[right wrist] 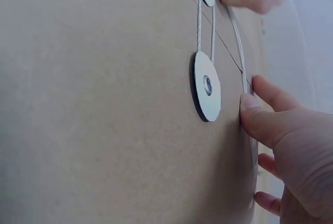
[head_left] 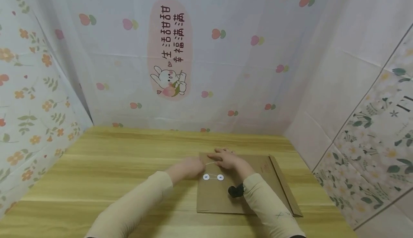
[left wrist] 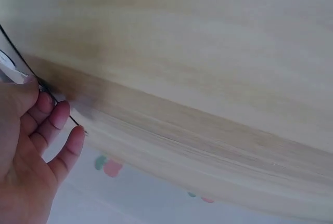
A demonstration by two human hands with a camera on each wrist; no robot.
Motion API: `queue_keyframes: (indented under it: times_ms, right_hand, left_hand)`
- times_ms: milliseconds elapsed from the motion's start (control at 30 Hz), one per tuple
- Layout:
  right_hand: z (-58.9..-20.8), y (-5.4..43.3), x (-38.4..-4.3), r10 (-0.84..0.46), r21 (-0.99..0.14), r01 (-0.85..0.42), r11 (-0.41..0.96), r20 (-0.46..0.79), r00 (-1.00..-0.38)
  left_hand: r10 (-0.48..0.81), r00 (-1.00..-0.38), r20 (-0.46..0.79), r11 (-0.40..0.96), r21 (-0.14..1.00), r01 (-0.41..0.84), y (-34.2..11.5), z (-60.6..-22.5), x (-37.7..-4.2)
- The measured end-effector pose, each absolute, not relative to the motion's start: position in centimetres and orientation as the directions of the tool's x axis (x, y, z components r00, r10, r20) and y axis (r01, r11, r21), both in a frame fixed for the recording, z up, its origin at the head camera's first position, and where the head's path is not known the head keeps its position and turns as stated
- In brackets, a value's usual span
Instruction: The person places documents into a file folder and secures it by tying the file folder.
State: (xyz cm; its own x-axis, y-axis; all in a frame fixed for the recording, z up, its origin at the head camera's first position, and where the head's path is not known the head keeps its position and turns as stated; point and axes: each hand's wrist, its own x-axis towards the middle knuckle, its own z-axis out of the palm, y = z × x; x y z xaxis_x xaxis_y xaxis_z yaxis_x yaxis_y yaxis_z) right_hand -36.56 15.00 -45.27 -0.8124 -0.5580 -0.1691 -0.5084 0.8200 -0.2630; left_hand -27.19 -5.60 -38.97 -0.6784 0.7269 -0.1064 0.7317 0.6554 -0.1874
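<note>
A brown kraft paper document envelope (head_left: 226,202) lies on the wooden table, with two round white buttons, the left one (head_left: 206,177) and the right one (head_left: 220,177), joined by loops of white string. My left hand (head_left: 193,167) is at the envelope's left edge beside the left button, its thumb and forefinger pinching the string; the exact grip is partly hidden. My right hand (head_left: 226,159) lies at the far edge. In the right wrist view, its thumb (right wrist: 257,122) holds the string (right wrist: 239,42) at that edge, and other fingers reach past it.
The wooden table (head_left: 113,166) extends left of the envelope. Printed curtains hang behind it and at both sides. A folded strip (head_left: 284,184) runs along the envelope's right end. A black object (head_left: 235,190) sits at my right wrist.
</note>
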Motion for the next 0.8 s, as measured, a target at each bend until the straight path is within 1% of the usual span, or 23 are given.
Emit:
queue_keyframes:
  times_ms: [33, 67, 133, 233, 333, 433, 500, 567, 733, 800]
  right_hand:
    - [-45.3, 15.0, -36.5, -0.554, -0.258, -0.507, 0.823, -0.166, -0.816]
    - [-45.4, 15.0, -36.5, -0.550, -0.251, -0.504, 0.827, -0.167, -0.819]
    - [-45.5, 15.0, -36.5, -0.546, -0.241, -0.503, 0.830, -0.168, -0.821]
    - [-45.6, 14.9, -36.4, -0.543, -0.245, -0.498, 0.832, -0.169, -0.823]
    - [-45.7, 14.9, -36.3, -0.539, -0.249, -0.494, 0.833, -0.167, -0.825]
    - [-45.7, 14.9, -36.2, -0.539, -0.250, -0.494, 0.833, -0.167, -0.825]
    - [-45.7, 14.8, -36.2, -0.541, -0.249, -0.495, 0.832, -0.166, -0.825]
    - [-45.6, 14.8, -36.2, -0.541, -0.252, -0.495, 0.831, -0.167, -0.824]
    - [-45.5, 14.8, -36.3, -0.536, -0.267, -0.485, 0.833, -0.167, -0.828]
    - [-45.4, 14.8, -36.3, -0.534, -0.271, -0.483, 0.833, -0.163, -0.830]
  left_hand:
    - [0.700, -0.704, -0.120, 0.662, -0.261, 0.703, -5.1, -41.3, -28.3]
    - [0.679, -0.723, -0.129, 0.667, -0.301, 0.681, -4.8, -42.9, -29.1]
    - [0.692, -0.710, -0.132, 0.648, -0.322, 0.691, -4.9, -44.8, -29.9]
    - [0.718, -0.687, -0.108, 0.636, -0.300, 0.711, -5.2, -45.4, -29.3]
    - [0.715, -0.695, -0.079, 0.651, -0.289, 0.702, -5.3, -45.0, -28.1]
    - [0.705, -0.706, -0.059, 0.681, -0.219, 0.699, -5.3, -45.1, -27.2]
    - [0.691, -0.720, -0.065, 0.709, -0.136, 0.692, -5.5, -44.9, -26.6]
    - [0.684, -0.726, -0.071, 0.727, -0.022, 0.686, -5.7, -44.8, -26.1]
    - [0.717, -0.692, -0.086, 0.695, 0.165, 0.700, -6.2, -44.2, -24.0]
    - [0.737, -0.668, -0.105, 0.675, 0.180, 0.716, -6.3, -43.9, -22.9]
